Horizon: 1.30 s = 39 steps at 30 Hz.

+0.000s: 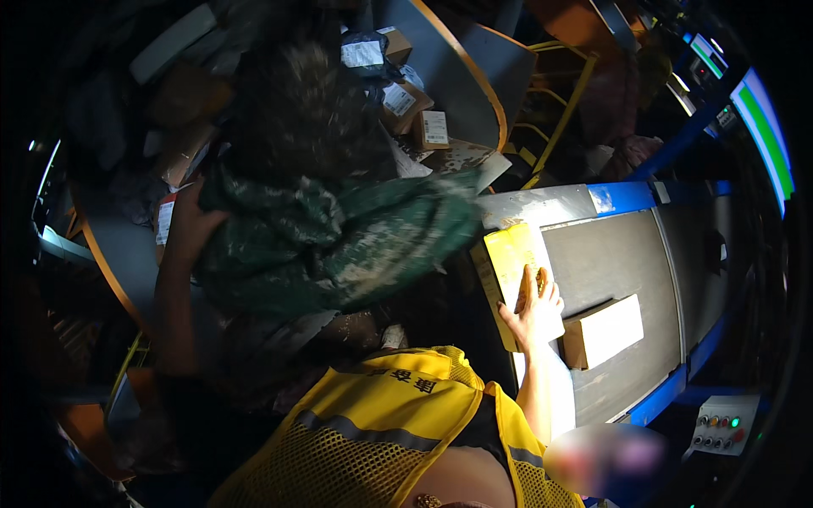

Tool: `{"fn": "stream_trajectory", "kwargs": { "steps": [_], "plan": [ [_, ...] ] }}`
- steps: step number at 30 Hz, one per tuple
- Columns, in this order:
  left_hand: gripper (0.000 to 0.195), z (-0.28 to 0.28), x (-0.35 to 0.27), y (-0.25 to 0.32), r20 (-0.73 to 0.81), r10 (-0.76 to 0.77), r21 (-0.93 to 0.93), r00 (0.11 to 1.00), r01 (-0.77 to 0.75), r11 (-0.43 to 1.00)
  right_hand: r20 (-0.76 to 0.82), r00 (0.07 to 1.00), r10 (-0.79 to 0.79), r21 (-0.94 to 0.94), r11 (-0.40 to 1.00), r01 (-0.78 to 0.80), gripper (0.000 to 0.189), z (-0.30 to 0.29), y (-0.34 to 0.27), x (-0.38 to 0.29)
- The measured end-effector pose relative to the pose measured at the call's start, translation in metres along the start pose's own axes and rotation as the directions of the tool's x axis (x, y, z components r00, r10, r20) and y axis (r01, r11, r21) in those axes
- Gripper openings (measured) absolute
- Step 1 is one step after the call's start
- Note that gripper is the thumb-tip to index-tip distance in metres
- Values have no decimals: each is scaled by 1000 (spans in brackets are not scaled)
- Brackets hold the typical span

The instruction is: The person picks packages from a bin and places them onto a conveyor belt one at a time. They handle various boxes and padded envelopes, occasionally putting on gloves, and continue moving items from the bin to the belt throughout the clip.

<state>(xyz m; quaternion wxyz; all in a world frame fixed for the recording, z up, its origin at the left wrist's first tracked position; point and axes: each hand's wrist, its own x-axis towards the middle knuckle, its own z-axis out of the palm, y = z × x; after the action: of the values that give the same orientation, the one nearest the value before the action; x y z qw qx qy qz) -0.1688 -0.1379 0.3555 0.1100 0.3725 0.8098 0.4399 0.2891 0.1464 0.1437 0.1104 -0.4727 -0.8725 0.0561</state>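
Note:
My left hand (197,219) is in shadow at the left edge of a crumpled dark green plastic sack (381,247), thumb towards it; whether it grips the sack is unclear. The sack has pale scuffs, spans the middle and is partly blurred. My right hand (537,308) lies on a brightly lit yellow parcel (511,251) at the near edge of a conveyor belt (603,254), its fingers somewhat spread; a firm grip cannot be made out. Just right of this hand, a cardboard box (603,331) rests on the belt. Strong light washes out detail there.
Labelled cartons (434,130) and a dark plastic parcel (365,54) lie on a grey surface with an orange rim (473,60). Beyond stands a yellow metal frame (565,120). A control box (724,425) sits lower right. A dark, blurred furry shape (305,108) rises beyond the sack.

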Motion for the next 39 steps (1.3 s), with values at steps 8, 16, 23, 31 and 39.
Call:
{"fn": "stream_trajectory", "kwargs": {
  "steps": [8,16,23,31,39],
  "plan": [
    [55,182,137,143,128,-196,-710,972,228,666,180,972,148,16,988,-153,86,-27,-19,10],
    [67,219,413,225,-193,117,-669,974,-218,710,19,999,-30,93,995,29,96,-17,-9,4],
    [57,284,246,41,406,577,532,709,-696,481,-7,1000,29,167,986,-27,92,-20,-6,-3],
    [36,264,163,-259,104,618,125,779,-627,769,-112,993,-41,216,974,64,91,3,-3,18],
    [28,262,162,-259,177,492,438,852,-516,736,-132,991,-7,151,988,27,85,2,-6,18]
  ]
}}
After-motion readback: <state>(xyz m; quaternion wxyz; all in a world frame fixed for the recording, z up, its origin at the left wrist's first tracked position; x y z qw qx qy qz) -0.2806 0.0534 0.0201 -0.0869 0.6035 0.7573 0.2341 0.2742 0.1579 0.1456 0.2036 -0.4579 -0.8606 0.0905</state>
